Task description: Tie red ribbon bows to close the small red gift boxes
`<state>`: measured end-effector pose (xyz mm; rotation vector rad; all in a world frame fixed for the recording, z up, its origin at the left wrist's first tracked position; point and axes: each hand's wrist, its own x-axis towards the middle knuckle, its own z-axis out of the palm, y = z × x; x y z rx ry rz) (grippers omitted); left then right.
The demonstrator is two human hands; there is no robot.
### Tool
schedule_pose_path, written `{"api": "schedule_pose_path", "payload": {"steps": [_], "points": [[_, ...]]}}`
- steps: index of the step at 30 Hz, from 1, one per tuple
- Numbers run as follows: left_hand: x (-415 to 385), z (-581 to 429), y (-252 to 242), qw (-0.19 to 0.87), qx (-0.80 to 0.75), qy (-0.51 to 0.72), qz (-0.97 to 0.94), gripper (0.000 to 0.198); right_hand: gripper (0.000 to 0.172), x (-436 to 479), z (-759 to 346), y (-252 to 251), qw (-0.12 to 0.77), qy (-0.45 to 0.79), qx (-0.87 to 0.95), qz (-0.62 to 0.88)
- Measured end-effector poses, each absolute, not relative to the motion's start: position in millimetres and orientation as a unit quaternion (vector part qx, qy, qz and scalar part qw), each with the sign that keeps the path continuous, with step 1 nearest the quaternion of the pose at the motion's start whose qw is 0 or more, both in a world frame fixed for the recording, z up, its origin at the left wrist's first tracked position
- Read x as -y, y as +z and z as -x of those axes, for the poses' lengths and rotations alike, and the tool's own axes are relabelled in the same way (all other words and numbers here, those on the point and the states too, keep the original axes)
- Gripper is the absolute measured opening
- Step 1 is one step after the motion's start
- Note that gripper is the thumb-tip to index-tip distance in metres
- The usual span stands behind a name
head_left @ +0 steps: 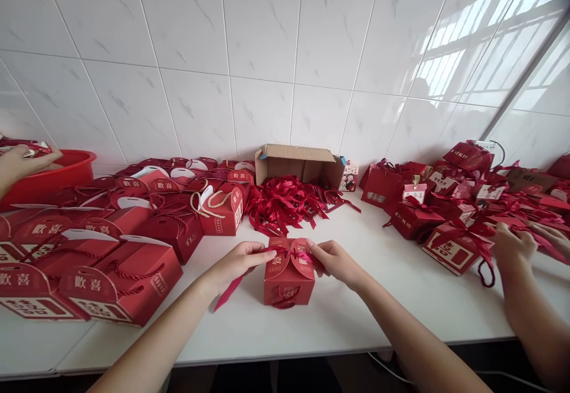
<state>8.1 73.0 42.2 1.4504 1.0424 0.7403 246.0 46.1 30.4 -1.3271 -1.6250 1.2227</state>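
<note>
A small red gift box [288,289] with curved top flaps and a twisted cord handle stands upright on the white table in front of me. A red satin ribbon [229,293] crosses its top, with a knot or crossing at the middle. My left hand [238,265] pinches the ribbon on the left of the box, and a loose tail hangs below it. On the other side, my right hand [332,260] has its fingers closed at the ribbon by the box's upper right edge. The right fingertips are partly hidden.
A tangle of red ribbons [289,200] spills from a cardboard box [296,161] behind. Rows of red handled boxes [151,274] fill the left, near a red basin [73,167]. More ribboned boxes [456,244] crowd the right. Other people's hands [512,247] work at both sides.
</note>
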Motion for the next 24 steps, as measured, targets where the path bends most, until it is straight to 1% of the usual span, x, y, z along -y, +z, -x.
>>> {"api": "schedule_pose_path", "payload": {"steps": [2,4,7,11,16,20,24], "points": [[-74,-8,42,0.587,-0.424,0.323,-0.609,0.047,0.062,-46,-250,33,0.356,0.487,0.629,0.490],[-77,-8,39,0.599,-0.412,0.337,-0.598,0.051,0.057,-46,-252,34,0.364,0.500,0.628,0.473],[-79,-6,33,0.605,-0.417,0.348,-0.582,0.048,0.053,-45,-255,31,0.365,0.512,0.621,0.469],[-76,-4,28,0.611,-0.427,0.348,-0.569,0.049,0.053,-42,-258,25,0.357,0.517,0.611,0.481],[-66,-10,33,0.618,-0.402,0.376,-0.561,0.032,0.052,-38,-250,29,0.358,0.512,0.611,0.485],[-59,-18,36,0.633,-0.385,0.379,-0.555,0.031,0.046,-38,-240,33,0.359,0.516,0.618,0.472],[-57,-20,35,0.652,-0.367,0.381,-0.544,0.031,0.050,-38,-238,31,0.356,0.514,0.622,0.472]]}}
